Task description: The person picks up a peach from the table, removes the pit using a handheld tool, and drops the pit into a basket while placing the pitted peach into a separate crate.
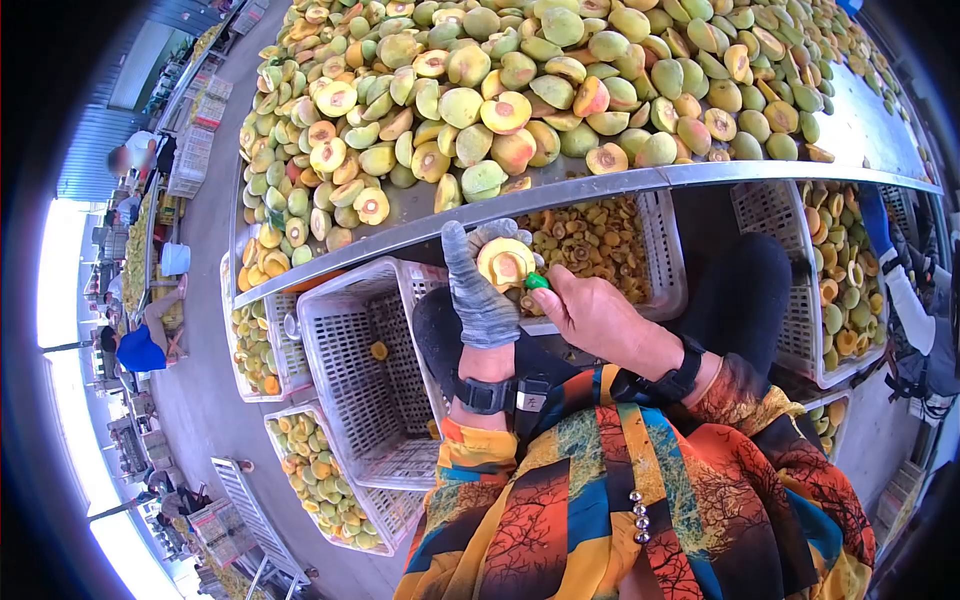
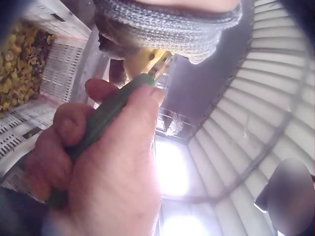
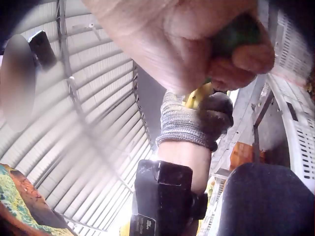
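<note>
In the head view my left hand (image 1: 472, 300), in a grey knit glove, holds a peach half (image 1: 500, 258) with its cut face up and a round brownish hollow at the centre. My bare right hand (image 1: 605, 318) grips a green-handled tool (image 1: 537, 281) right at the fruit's edge. The left wrist view shows the fingers wrapped round the green handle (image 2: 109, 118), its narrow metal end reaching the yellow fruit (image 2: 140, 63) under the glove. In the right wrist view the right fist hides most of the tool.
A metal-edged table (image 1: 600, 186) heaped with peach halves (image 1: 470, 110) stands in front. Below its edge, a white crate (image 1: 662, 250) holds small fruit pieces. A deep crate (image 1: 345, 300) with a few pieces stands left, and fuller crates (image 1: 325, 480) flank both sides. Other people work far left.
</note>
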Motion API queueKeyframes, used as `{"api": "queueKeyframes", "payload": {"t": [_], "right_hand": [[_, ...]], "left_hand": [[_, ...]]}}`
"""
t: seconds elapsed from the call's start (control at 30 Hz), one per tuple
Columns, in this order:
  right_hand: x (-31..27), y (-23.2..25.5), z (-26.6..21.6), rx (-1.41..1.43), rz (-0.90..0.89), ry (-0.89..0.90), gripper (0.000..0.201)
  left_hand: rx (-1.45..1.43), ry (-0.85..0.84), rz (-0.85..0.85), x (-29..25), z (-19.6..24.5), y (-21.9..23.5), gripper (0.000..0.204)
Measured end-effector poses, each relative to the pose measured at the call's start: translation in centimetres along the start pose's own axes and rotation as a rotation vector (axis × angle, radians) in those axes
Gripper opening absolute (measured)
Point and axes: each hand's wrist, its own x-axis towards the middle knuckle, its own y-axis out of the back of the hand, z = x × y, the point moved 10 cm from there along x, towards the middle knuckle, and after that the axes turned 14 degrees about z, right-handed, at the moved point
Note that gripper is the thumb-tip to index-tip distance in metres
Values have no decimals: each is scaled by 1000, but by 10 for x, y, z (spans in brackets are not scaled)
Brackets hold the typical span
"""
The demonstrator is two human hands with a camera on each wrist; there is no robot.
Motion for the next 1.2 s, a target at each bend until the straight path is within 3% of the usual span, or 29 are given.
{"api": "queueKeyframes", "payload": {"t": [0.2,0.3,0.63,0.73,0.83,0.9,0.97,1.0,1.07,1.13,1.17,1.2], "right_hand": [[-4,1,3,120,8,-33,29],[-3,3,5,151,25,-49,29],[-9,-4,7,153,-65,-81,29],[-11,-12,8,150,-145,-68,31],[-12,-19,17,140,-194,-90,34],[-7,-17,17,194,-214,-96,35],[-3,-15,17,241,-224,-97,36],[-2,-16,15,240,-222,-78,37],[-2,-16,9,242,-228,-53,38],[-23,-32,16,430,-496,-481,42],[-23,-33,14,430,-498,-480,42],[-31,-38,18,522,-527,-622,41]], "left_hand": [[-120,-123,51,-15,10,-12,46],[-112,-102,40,-16,9,-16,43],[31,-111,94,-10,5,-9,53],[151,122,-160,-4,-8,-22,55],[340,190,-141,7,-19,-18,52],[270,203,-144,3,-19,-18,48],[7,113,-122,-4,-3,-23,45],[19,-41,-9,-8,8,-19,44],[47,-37,7,-4,2,-8,44],[93,-50,22,-3,-1,-1,44],[94,-51,23,-2,-2,-1,44],[107,-38,0,-3,-3,-3,44]]}}
